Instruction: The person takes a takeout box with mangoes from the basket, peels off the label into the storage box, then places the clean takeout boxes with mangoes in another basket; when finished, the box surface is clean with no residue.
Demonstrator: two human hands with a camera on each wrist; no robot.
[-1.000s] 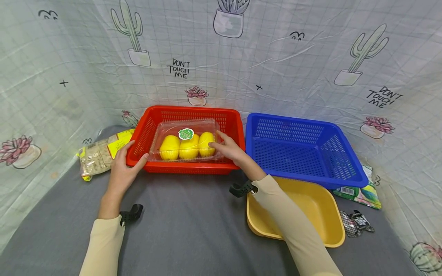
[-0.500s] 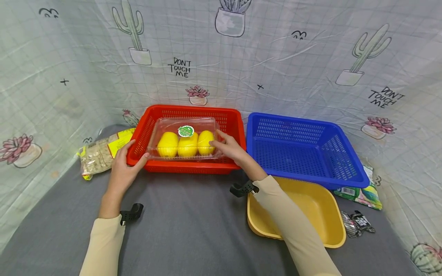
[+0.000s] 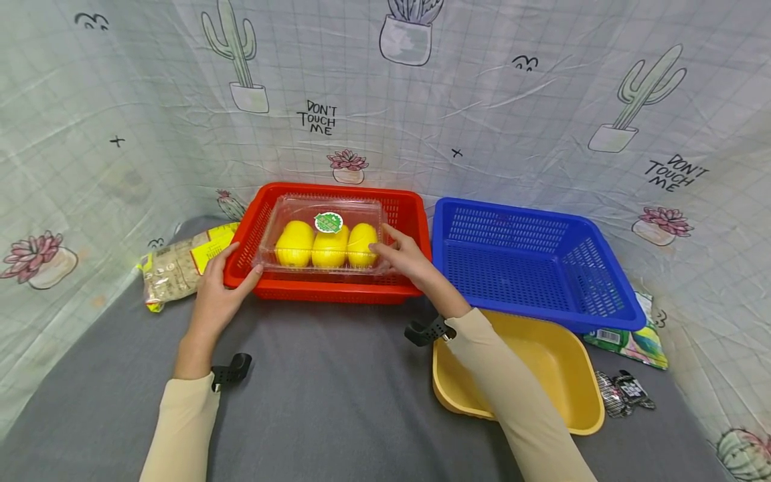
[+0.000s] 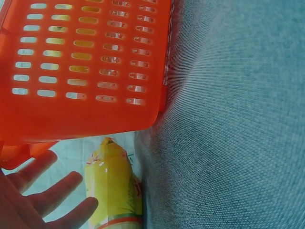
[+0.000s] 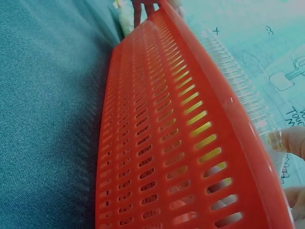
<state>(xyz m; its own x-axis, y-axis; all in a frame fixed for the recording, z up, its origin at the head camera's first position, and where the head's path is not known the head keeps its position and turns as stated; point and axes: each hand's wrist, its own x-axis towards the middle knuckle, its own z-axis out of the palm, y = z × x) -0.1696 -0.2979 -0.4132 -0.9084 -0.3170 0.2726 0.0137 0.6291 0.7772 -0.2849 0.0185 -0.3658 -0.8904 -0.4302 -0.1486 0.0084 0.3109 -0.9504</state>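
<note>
A clear plastic box point(image 3: 271, 231) holds several yellow fruits point(image 3: 328, 249) under a green label, in the upper part of the red basket point(image 3: 337, 291). My right hand point(image 3: 412, 261) pinches the box's right end, its thumb on the front side. At the basket's left end, my left hand point(image 3: 215, 294) rests with thumb and fingers spread around the corner, the thumb tip beside the box's front left corner. In the left wrist view the fingers of my left hand point(image 4: 43, 195) stretch out below the basket wall point(image 4: 81, 114). Part of my right hand point(image 5: 293, 143) shows beyond the rim.
A blue basket point(image 3: 512, 268) stands right of the red one, with a yellow tub point(image 3: 542, 375) before it. A yellow-ended bag point(image 3: 175, 271) lies at the left. A green packet point(image 3: 632, 341) and small dark wrappers point(image 3: 623, 395) lie at the right.
The plastic box has risen a little and shifted towards the back of the red basket, with my right hand still on its end. My left hand has stayed at the basket's corner.
</note>
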